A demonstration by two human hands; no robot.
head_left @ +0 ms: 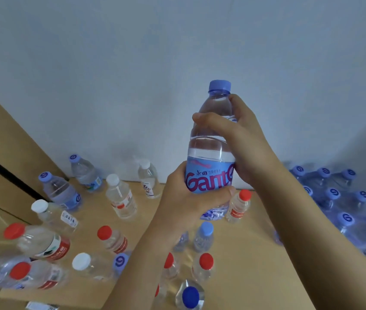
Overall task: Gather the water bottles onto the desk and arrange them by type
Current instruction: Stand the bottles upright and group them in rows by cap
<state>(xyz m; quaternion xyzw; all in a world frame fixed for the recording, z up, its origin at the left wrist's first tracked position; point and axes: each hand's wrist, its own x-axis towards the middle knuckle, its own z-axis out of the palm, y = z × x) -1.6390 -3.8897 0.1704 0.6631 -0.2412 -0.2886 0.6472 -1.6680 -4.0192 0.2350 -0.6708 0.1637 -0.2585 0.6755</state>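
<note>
I hold a blue-capped water bottle (pixel 211 151) with a blue "Ganten" label upright above the desk (pixel 240 260). My left hand (pixel 191 204) grips its lower part around the label. My right hand (pixel 242 139) grips its upper shoulder below the cap. On the desk stand several other bottles: red-capped ones (pixel 112 239), white-capped ones (pixel 121 198) and blue-capped ones (pixel 61 191). A small red-capped bottle (pixel 239 204) stands just right of my left hand.
A shrink-wrapped pack of blue-capped bottles (pixel 343 202) lies at the right edge of the desk. A tan cabinet (pixel 3 135) rises at the left. The pale wall (pixel 177 52) runs behind the desk. A dark-blue-capped bottle (pixel 189 295) stands near the front.
</note>
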